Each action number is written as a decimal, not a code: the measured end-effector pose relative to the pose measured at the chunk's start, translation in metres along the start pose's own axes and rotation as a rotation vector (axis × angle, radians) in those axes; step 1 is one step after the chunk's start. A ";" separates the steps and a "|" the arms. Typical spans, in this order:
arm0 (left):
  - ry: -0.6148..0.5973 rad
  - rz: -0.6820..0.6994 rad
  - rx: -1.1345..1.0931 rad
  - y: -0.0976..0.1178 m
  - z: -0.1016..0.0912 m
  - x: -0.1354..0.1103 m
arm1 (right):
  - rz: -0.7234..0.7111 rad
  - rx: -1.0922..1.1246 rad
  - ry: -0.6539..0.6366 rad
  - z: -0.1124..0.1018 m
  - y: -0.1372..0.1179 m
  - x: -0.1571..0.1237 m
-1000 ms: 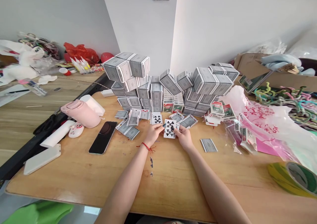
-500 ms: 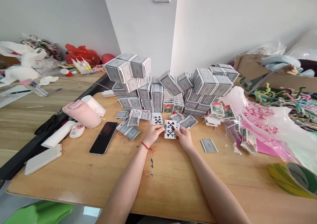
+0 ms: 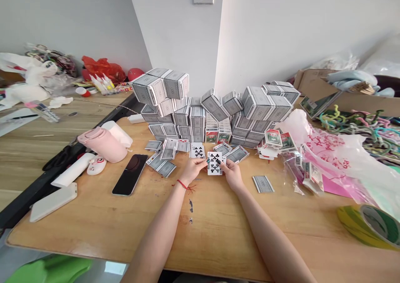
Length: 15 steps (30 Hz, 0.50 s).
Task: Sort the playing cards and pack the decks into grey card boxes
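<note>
Between my hands a ten of clubs playing card point(image 3: 215, 166) faces me, upright above the table. My left hand point(image 3: 195, 169) pinches its left edge, and a red string bracelet point(image 3: 182, 184) circles that wrist. On the opposite edge my right hand point(image 3: 233, 174) grips with the thumb over the face; part of another card shows behind it. Just beyond, a face-up clubs card point(image 3: 197, 150) lies near the stacks. Loose cards point(image 3: 161, 164) are spread left of my hands, others point(image 3: 237, 154) to the right. One small pile of cards point(image 3: 263, 184) lies face down by my right forearm.
Blocks made of grey-backed cards point(image 3: 148, 89) rise in uneven stacks at the back. A phone point(image 3: 130, 174), a pink roll point(image 3: 103, 143) and white items stand left. Card boxes point(image 3: 273, 138), a plastic bag point(image 3: 328, 145) and yellow tape point(image 3: 353, 226) occupy the right.
My hands and the card stay almost in place. The whole view has shifted very slightly.
</note>
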<state>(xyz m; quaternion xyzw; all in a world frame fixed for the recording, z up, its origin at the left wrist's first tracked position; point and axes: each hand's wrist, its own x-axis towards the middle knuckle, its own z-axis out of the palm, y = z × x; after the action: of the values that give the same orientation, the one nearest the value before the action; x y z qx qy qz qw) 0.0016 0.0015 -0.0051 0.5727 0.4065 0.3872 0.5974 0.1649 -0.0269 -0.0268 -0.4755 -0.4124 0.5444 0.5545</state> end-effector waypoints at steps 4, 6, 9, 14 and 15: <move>-0.009 0.022 0.018 0.002 0.000 -0.001 | 0.000 -0.019 -0.009 0.002 -0.004 -0.002; -0.022 0.030 0.036 0.004 0.000 -0.001 | 0.003 -0.031 -0.011 0.002 -0.006 -0.002; -0.020 0.033 0.055 0.004 0.000 -0.002 | -0.001 -0.047 0.008 0.002 -0.006 -0.002; 0.085 0.080 0.122 0.002 0.002 -0.002 | -0.014 -0.047 0.018 0.003 -0.005 -0.002; 0.105 0.086 0.136 0.002 0.003 -0.002 | -0.020 -0.056 0.027 0.002 -0.005 -0.002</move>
<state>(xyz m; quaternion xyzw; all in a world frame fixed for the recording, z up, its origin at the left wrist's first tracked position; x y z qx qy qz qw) 0.0035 -0.0015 -0.0031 0.6076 0.4376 0.4135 0.5179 0.1634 -0.0284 -0.0214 -0.4941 -0.4247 0.5206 0.5517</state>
